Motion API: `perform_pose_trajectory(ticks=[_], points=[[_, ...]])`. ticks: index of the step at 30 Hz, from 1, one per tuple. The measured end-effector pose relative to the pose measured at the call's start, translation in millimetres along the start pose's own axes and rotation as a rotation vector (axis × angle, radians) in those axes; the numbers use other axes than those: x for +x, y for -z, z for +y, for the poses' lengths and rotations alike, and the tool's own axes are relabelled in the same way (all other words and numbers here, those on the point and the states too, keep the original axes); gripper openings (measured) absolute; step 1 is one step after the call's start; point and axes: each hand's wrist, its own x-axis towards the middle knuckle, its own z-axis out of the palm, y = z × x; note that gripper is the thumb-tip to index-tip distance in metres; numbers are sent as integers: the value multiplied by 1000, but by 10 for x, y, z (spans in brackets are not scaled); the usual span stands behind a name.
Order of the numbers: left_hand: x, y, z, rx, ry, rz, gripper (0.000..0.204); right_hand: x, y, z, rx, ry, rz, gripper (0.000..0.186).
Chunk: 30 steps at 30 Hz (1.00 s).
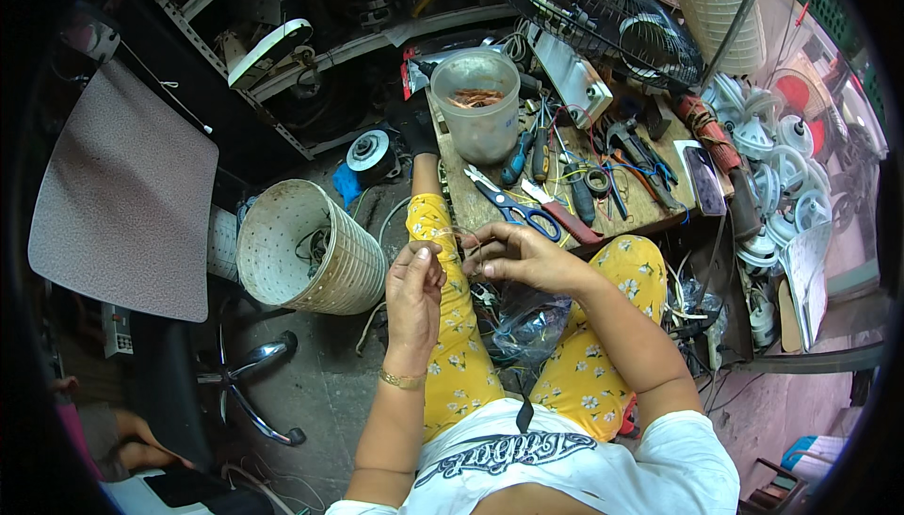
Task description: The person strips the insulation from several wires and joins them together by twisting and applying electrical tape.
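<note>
Above my lap, my left hand [415,297] is closed in a pinch, its thumb and fingers pressed together. Just right of it and a little higher, my right hand [524,257] is closed too, with thumb and fingertips together. A thin, curved copper-coloured wire [460,231] arcs between the fingertips of both hands; its ends are hidden by the fingers. The nearest things on the wooden bench [468,206] are blue-handled scissors [524,210] and a red-handled knife [562,215], neither touched by my hands.
A translucent bucket [482,124] holding copper scraps stands on the bench, near screwdrivers [540,155], pliers [648,176], a tape roll [597,182] and a phone [702,176]. Left are a bin [363,265] and an office chair [132,204]. A fan [603,16] leans behind; bulb-like parts [777,162] hang right.
</note>
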Motion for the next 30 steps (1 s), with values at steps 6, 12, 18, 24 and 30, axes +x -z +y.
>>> perform_pose_trajectory(ticks=[6,12,18,24,30], points=[[127,309,31,133,-127,153,16,-61,-68,-190,-11,-202,61,18],[93,366,95,912,-502,153,25,-111,-60,-234,-11,-88,42,18],[-83,-105,247,1473,-650,-384,26,-131,-80,-263,-19,-12,46,18],[-44,68,137,1233,-535,-287,3,-217,273,-366,-399,-160,-60,18],[-41,47,123,1167,-450,-219,4,-310,399,-312,-793,153,12,16]])
